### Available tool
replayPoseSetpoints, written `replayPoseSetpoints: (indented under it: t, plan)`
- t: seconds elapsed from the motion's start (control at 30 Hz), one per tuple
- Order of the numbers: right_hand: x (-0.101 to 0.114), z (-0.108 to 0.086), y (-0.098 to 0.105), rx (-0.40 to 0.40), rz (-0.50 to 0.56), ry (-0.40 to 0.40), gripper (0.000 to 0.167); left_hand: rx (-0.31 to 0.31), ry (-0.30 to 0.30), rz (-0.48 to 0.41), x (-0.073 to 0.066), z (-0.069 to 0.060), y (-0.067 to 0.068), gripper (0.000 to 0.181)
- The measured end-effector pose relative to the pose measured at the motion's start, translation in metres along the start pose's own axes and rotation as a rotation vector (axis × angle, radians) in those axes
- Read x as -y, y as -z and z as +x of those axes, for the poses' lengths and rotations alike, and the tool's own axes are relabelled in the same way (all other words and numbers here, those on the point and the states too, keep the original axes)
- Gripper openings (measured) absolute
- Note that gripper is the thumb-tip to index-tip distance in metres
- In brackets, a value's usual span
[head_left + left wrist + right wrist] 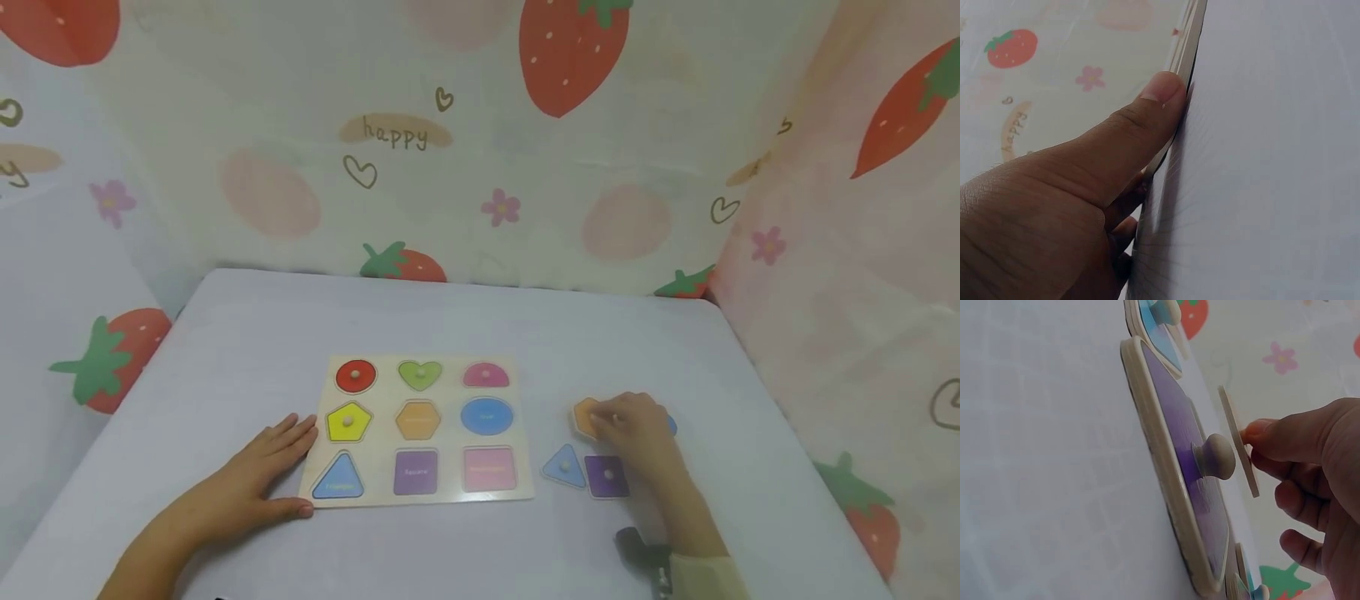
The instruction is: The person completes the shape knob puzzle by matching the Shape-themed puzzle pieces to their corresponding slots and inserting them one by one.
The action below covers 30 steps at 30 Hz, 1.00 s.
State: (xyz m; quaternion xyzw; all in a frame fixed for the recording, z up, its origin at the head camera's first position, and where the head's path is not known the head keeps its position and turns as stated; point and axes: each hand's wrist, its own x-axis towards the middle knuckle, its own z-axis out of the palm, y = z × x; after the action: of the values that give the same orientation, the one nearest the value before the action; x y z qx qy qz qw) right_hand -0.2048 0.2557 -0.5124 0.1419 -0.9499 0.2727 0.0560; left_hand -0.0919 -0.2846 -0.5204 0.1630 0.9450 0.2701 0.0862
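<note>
A pale puzzle board (381, 492) lies on the table, with red, green, magenta and yellow knobbed pieces in its upper and left spaces. My left hand (247, 479) rests at the board's left edge, the thumb touching its side in the left wrist view. My right hand (637, 429) pinches the orange hexagon piece (583, 417) by its knob; in the right wrist view the piece (1238, 440) is held tilted, off the table. Nearer me lie a blue triangle piece (562, 468) and a purple square piece (606, 478). A blue piece (672, 426) is partly hidden behind my right hand.
A black object (637, 546) shows beside my right forearm near the table's front. Fabric with strawberries (573, 58) hangs behind the white table (465, 321) and along both sides.
</note>
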Motion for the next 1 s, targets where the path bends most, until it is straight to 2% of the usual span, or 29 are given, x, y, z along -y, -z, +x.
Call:
replayPoseSetpoints:
  t: [0.1,0.3,0.43,0.57,0.7,0.83,1.0]
  plan:
    - [0.001,-0.002,0.0,-0.012,-0.005,-0.004,0.016,0.0,-0.021,0.001,-0.001,0.001,0.003,0.106]
    - [0.006,-0.007,-0.001,-0.034,0.0,-0.007,0.015,0.033,0.005,0.019,-0.001,0.003,0.01,0.107]
    - [0.006,-0.004,0.0,-0.083,-0.008,0.037,0.014,0.042,0.02,0.016,-0.001,0.004,0.011,0.107]
    - [0.008,0.0,0.008,-0.11,-0.018,0.082,0.013,0.043,0.038,-0.004,-0.004,0.003,0.006,0.108]
    - [0.022,0.004,0.018,-0.109,0.016,0.114,0.011,0.023,0.027,0.006,-0.005,0.0,0.0,0.108]
    - [0.044,0.01,0.023,-0.077,0.041,0.145,0.01,0.009,0.005,0.005,-0.005,-0.001,-0.001,0.107]
    - [0.074,0.024,0.025,-0.046,0.053,0.163,0.012,0.036,0.046,-0.001,-0.005,0.001,0.0,0.108]
